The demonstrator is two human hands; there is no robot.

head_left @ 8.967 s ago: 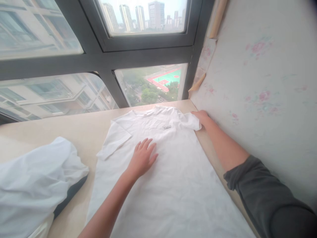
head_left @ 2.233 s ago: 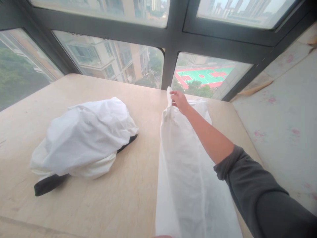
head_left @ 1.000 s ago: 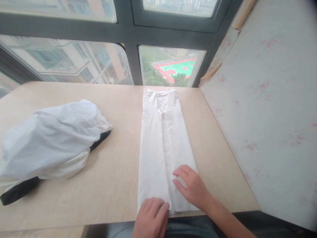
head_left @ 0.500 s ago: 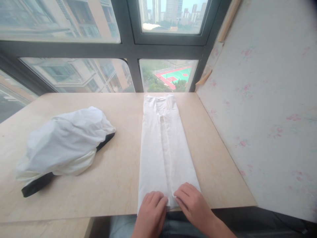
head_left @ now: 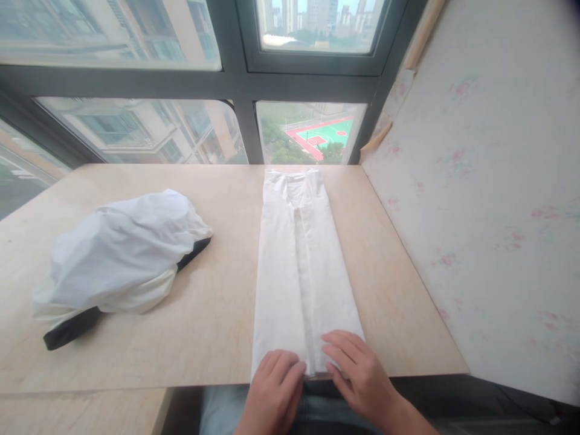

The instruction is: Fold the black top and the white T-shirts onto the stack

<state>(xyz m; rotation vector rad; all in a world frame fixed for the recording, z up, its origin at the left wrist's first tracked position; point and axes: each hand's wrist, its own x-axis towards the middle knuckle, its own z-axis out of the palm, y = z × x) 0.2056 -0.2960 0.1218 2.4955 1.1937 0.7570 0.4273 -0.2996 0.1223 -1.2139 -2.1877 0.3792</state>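
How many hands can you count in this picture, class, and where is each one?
2. The left hand is at the near end of the folded white garment, on its left side; the right hand is there on its right side.

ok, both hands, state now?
Left hand: curled over near edge of folded white shirt, grip unclear.
Right hand: open, fingers loosely bent at the shirt.

Bright, soft daylight from window at top of frame. Looks hazy, low contrast, outdoor view washed out. Shows pale, faint fabric texture on folded white garment. Casts only weak shadows on tabletop. Goes dark below its front edge. Smears and stretches wall toward right edge; darkens at upper right corner.
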